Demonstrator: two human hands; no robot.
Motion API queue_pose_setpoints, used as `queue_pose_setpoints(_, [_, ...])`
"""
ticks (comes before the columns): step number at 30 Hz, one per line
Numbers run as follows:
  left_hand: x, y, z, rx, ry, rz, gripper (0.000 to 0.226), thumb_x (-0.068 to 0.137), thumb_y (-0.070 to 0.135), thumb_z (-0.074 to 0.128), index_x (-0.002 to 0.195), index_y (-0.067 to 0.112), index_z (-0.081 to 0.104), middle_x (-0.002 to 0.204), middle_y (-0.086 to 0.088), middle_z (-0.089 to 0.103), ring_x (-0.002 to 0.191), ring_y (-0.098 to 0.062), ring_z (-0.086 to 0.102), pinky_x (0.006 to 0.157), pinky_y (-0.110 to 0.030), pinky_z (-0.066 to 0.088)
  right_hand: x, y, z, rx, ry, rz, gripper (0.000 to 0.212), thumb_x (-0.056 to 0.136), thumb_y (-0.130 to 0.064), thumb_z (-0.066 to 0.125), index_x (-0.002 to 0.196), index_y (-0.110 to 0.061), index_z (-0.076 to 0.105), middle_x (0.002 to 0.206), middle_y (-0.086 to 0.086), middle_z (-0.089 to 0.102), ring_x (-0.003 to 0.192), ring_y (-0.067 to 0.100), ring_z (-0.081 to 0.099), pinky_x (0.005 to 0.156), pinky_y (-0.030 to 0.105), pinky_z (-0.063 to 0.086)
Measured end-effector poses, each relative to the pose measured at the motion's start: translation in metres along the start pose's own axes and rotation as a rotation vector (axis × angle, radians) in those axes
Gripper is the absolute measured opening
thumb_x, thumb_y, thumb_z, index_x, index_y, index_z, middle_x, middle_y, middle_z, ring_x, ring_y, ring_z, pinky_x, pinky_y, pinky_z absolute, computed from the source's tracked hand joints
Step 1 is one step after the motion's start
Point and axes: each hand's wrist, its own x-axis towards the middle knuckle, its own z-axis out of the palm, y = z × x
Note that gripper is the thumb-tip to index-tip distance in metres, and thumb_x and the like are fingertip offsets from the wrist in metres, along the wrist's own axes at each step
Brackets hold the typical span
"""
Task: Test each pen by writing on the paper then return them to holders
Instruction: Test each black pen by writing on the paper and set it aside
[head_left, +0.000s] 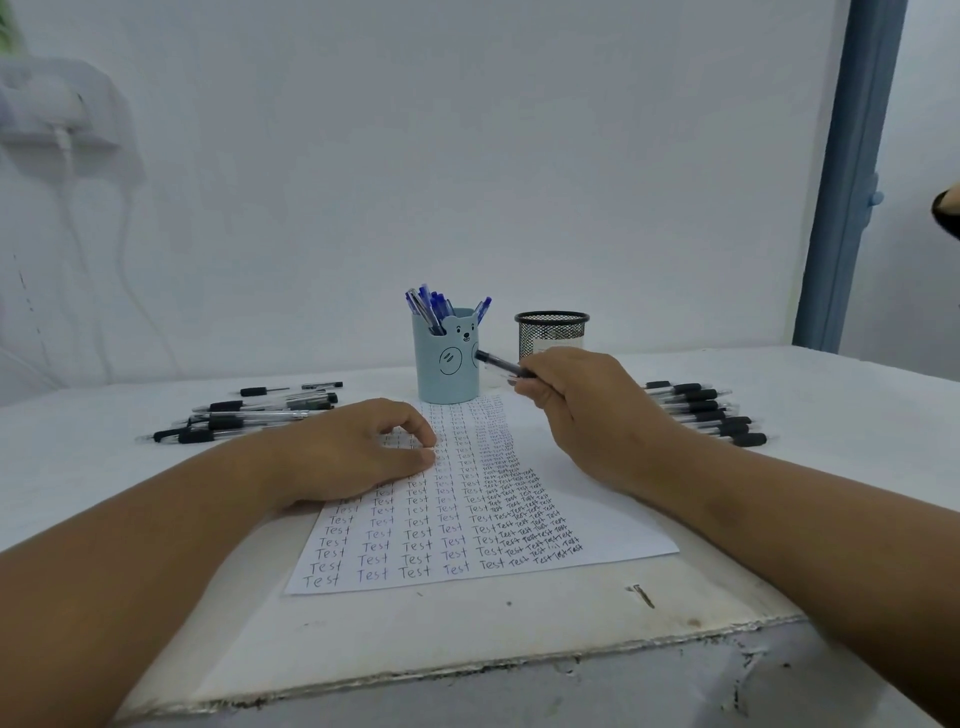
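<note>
The left hand (358, 447) rests loosely curled on the paper (597, 499), likely pinning it, while the right hand (582, 410) pinches a black pen (498, 362) — lifted toward the holders near the tabletop's far edge.

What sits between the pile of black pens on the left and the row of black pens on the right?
In the head view, the paper, both hands, left hand and right hand, and the blue bear holder lie between them.

Paper (613, 525) centre table (831, 395); holders (448, 364) behind; loose pens (249, 415) left, right.
</note>
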Motion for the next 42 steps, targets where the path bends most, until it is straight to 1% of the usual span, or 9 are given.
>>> queue_pose_setpoints(4, [0.000,-0.001,0.000,-0.002,0.001,0.004,0.019,0.092,0.053,0.062,0.110,0.046,0.063,0.120,0.023,0.049,0.111,-0.006,0.047,0.098,-0.028,0.033,0.000,0.002,0.001,0.024,0.035,-0.002,0.018,0.103,-0.020,0.055,0.103,-0.008,0.068,0.085,-0.001,0.052,0.079,0.018,0.047,0.071,0.033,0.036])
queue_pose_setpoints(7, [0.002,-0.004,0.001,0.007,0.014,0.011,0.019,0.091,0.054,0.062,0.108,0.046,0.063,0.124,0.025,0.050,0.117,-0.004,0.046,0.099,-0.028,0.033,0.000,-0.001,-0.003,0.082,0.019,0.078,0.025,0.102,-0.016,0.057,0.124,-0.026,0.060,0.092,-0.007,0.050,0.076,0.008,0.048,0.073,0.031,0.041])
queue_pose_setpoints(11, [0.003,-0.005,0.001,-0.013,0.009,0.022,0.020,0.091,0.054,0.062,0.109,0.045,0.063,0.117,0.033,0.048,0.113,0.001,0.047,0.099,-0.028,0.032,0.001,0.006,-0.011,-0.033,-0.012,0.107,0.019,0.101,-0.010,0.055,0.109,-0.026,0.063,0.093,-0.012,0.048,0.081,0.009,0.049,0.079,0.029,0.040])
queue_pose_setpoints(15, [0.004,-0.005,0.001,0.008,0.005,0.027,0.021,0.091,0.054,0.061,0.110,0.045,0.062,0.121,0.029,0.049,0.119,-0.003,0.046,0.101,-0.028,0.032,0.002,0.020,-0.023,-0.371,-0.048,0.183,0.036,0.092,0.001,0.054,0.111,-0.025,0.071,0.107,-0.006,0.048,0.105,0.019,0.049,0.094,0.029,0.019])
queue_pose_setpoints(21, [0.003,-0.003,0.000,0.024,-0.008,0.032,0.023,0.091,0.055,0.060,0.111,0.045,0.062,0.131,0.022,0.051,0.124,-0.004,0.045,0.102,-0.029,0.032,-0.001,0.030,-0.036,-0.683,-0.128,0.486,0.042,0.085,-0.001,0.055,0.114,-0.030,0.065,0.115,-0.001,0.052,0.115,0.024,0.048,0.099,0.040,0.031])
queue_pose_setpoints(27, [0.002,-0.005,0.000,0.023,-0.003,0.034,0.022,0.091,0.056,0.060,0.111,0.045,0.061,0.127,0.026,0.050,0.122,-0.003,0.045,0.099,-0.029,0.032,-0.003,0.036,-0.032,-0.585,-0.198,0.628,0.054,0.081,0.004,0.053,0.127,-0.023,0.055,0.125,0.003,0.055,0.120,0.026,0.049,0.101,0.039,0.039])
queue_pose_setpoints(31, [0.004,-0.005,0.001,0.021,0.005,0.039,0.021,0.091,0.055,0.060,0.109,0.046,0.062,0.118,0.033,0.048,0.118,-0.001,0.046,0.098,-0.028,0.032,-0.007,0.032,-0.031,-0.518,-0.198,0.602,0.050,0.082,0.004,0.056,0.128,-0.017,0.050,0.123,0.006,0.052,0.118,0.027,0.048,0.087,0.036,0.044])
queue_pose_setpoints(38, [0.004,-0.009,-0.001,-0.012,0.036,0.048,0.014,0.090,0.052,0.065,0.103,0.045,0.067,0.119,0.024,0.056,0.106,0.004,0.052,0.096,-0.028,0.038,-0.004,0.003,-0.021,-0.366,-0.108,0.317,0.039,0.083,0.002,0.050,0.112,-0.022,0.057,0.115,-0.001,0.056,0.113,0.023,0.049,0.096,0.036,0.039])
queue_pose_setpoints(42, [0.007,-0.022,-0.008,-0.064,0.210,0.090,0.005,0.090,0.043,0.069,0.095,0.043,0.071,0.109,0.024,0.064,0.097,0.006,0.058,0.089,-0.026,0.045,0.004,-0.026,-0.007,-0.141,-0.206,0.121,0.026,0.091,-0.009,0.053,0.107,-0.029,0.058,0.113,-0.010,0.057,0.111,0.015,0.052,0.099,0.038,0.046])
